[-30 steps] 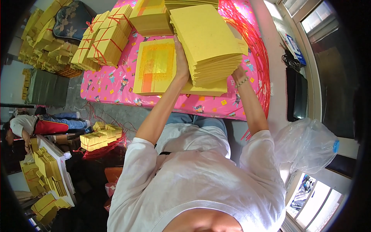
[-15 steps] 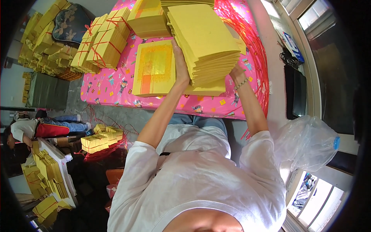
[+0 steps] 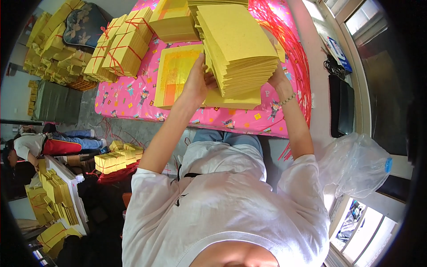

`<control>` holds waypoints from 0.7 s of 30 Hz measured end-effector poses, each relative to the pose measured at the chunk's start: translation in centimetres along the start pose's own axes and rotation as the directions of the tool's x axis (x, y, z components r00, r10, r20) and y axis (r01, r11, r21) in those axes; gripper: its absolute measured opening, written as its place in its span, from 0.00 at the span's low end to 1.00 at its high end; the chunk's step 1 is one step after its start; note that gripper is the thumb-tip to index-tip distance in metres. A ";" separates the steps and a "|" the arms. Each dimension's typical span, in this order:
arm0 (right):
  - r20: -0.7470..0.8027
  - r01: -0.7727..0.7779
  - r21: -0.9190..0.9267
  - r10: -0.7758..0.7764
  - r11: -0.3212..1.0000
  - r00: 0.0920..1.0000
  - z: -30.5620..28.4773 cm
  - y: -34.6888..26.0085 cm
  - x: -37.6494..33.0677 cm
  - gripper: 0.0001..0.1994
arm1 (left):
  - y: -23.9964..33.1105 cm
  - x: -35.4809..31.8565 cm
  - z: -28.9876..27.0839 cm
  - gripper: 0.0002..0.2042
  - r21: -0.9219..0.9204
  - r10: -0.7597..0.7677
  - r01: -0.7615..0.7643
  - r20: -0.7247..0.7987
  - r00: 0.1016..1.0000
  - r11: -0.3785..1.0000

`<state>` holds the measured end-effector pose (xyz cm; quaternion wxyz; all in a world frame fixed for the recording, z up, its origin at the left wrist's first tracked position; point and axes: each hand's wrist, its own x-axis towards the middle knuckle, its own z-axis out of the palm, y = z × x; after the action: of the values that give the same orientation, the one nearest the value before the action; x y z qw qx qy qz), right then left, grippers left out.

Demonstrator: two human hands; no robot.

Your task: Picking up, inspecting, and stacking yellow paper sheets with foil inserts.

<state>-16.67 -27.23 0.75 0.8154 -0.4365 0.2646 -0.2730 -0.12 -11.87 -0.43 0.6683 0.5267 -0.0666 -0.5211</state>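
Both my hands are on the fanned stack of yellow paper sheets (image 3: 238, 49), which sits on the pink table (image 3: 133, 95). My left hand (image 3: 196, 82) grips the stack's left edge, my right hand (image 3: 276, 79) presses its right side. An orange-printed sheet pile (image 3: 175, 73) lies just left of the stack, tied yellow bundles (image 3: 120, 49) further left.

Matt yellow paper stack (image 3: 238, 49), glossy pink printed tablecloth (image 3: 133, 95), thin crinkled clear plastic bag (image 3: 356, 164)

Yellow paper stack (image 3: 238, 42); pink cartoon-printed tablecloth (image 3: 129, 95); red strings (image 3: 284, 40); yellow bundles (image 3: 122, 49) tied red.
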 end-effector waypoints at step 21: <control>0.352 0.003 0.178 -0.066 0.984 0.934 1.4 -0.2 -1.0 0.31 | 2.3 1.2 2.2 0.51 -0.113 -0.191 0.204 0.120 0.974 0.972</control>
<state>-16.43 -25.85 1.79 0.8799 -0.4103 0.0799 -0.2259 0.46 -14.47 1.77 0.6398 0.4589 -0.0175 -0.6162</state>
